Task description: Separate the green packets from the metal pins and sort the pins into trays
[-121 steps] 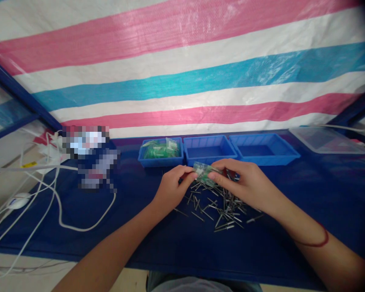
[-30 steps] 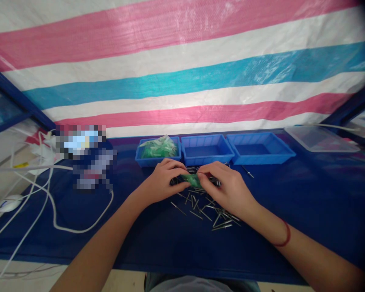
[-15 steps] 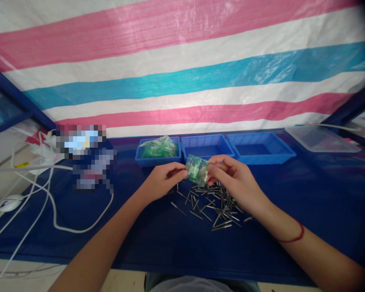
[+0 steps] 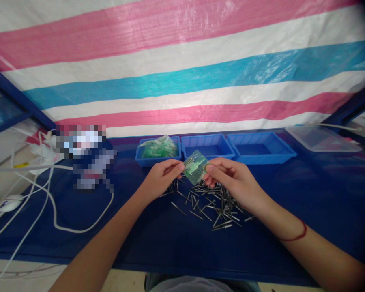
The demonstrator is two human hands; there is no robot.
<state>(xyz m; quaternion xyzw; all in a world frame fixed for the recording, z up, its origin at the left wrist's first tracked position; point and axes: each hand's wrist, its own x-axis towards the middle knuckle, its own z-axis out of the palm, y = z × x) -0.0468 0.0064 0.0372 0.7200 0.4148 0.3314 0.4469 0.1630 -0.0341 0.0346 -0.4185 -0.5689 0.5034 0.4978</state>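
Blue tbl (image 4: 161, 239), striped tarp (image 4: 182, 87) bhd

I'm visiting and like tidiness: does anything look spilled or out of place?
The loose pop rivets look odd: they lie scattered on the blue table, not in the blue trays behind, so they could pass for a spill. The white cables at left loop untidily. I see no clear damage.

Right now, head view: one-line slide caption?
Left hand and right hand hold a small, clear green-tinted plastic bag above scattered thin silver metal pins, near three blue rectangular plastic trays.
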